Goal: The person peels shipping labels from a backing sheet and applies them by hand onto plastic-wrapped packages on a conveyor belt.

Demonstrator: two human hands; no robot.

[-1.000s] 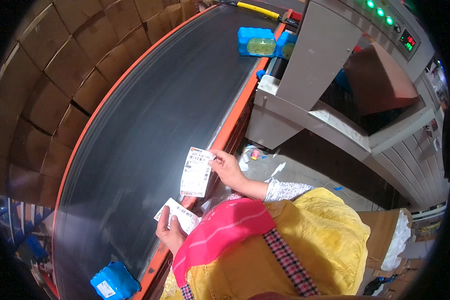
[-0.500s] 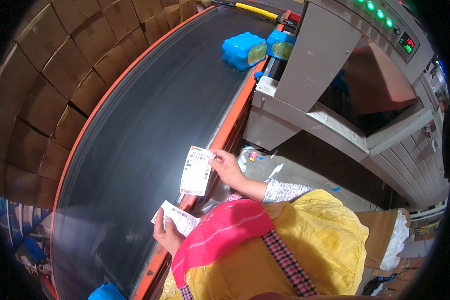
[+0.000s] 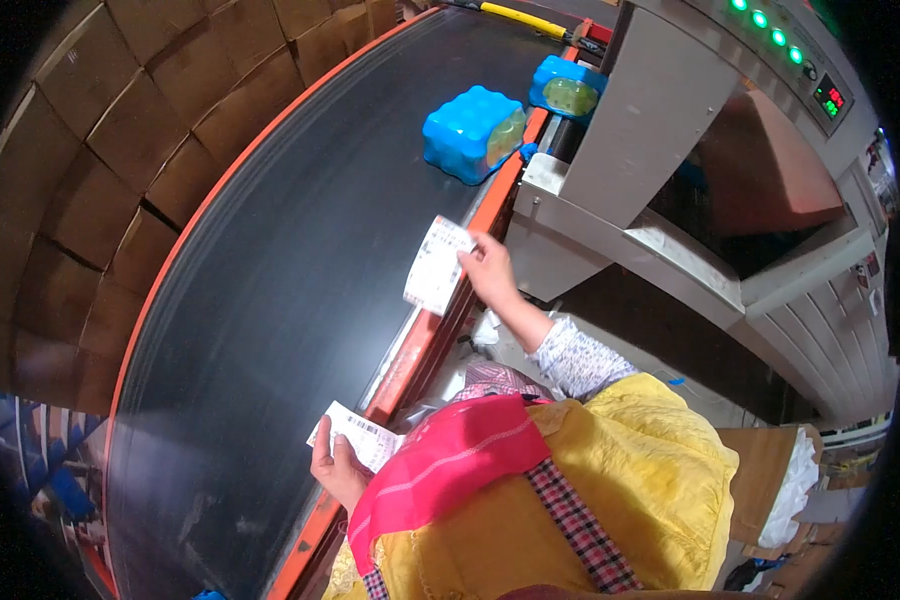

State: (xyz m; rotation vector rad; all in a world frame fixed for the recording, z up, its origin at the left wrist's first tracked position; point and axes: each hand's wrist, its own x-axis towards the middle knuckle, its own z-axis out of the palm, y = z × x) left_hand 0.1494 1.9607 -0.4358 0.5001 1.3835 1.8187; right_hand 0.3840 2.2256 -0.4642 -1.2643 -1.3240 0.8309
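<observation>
My right hand (image 3: pixel 490 272) pinches the edge of a white printed label (image 3: pixel 438 266) over the orange rim of the dark conveyor belt (image 3: pixel 260 290). Lower down, my left hand (image 3: pixel 338 468) holds further white labels (image 3: pixel 362 436) between thumb and fingers, close to the pink cloth at my front. Ahead of my right hand, a blue-wrapped pack (image 3: pixel 472 135) rests on the belt by its right rim. A second blue pack (image 3: pixel 566 88) is behind it, at the mouth of the grey machine (image 3: pixel 638 110).
Stacked brown cartons (image 3: pixel 135 130) line the belt's left side. A yellow bar (image 3: pixel 522 18) crosses the far end. The machine's lit control panel (image 3: pixel 805 60) is at upper right. At lower right stands an open carton (image 3: pixel 760 480) with white plastic.
My right hand has moved forward with its label, towards the packs. The nearer blue pack has come along the belt towards me; another at the lower left has almost left view.
</observation>
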